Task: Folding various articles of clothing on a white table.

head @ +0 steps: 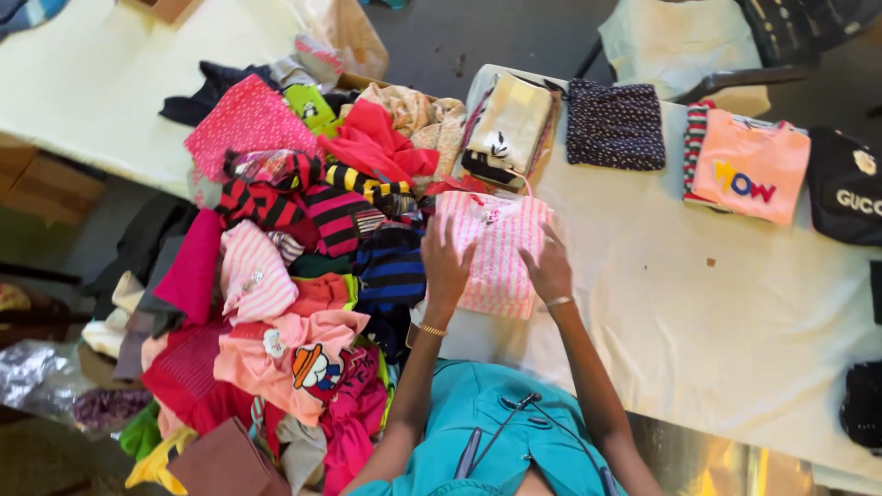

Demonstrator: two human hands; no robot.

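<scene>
White cloth covers the table (698, 312), where a pink-and-white striped garment (496, 253) lies at center. Both the left hand (446, 262) and right hand (549, 268) rest flat, fingers spread, on its edges. At nine o'clock sprawls a heap of clothes (285, 276); folded stacks (616, 124) sit at one o'clock.

- One view only, from a camera worn on the person's head.
- It looks steeply down over the chest and forearms onto the table (735, 340).
- It sits close: both arms reach up from the lower edge.
- Floor shows along the top and left edges.
</scene>
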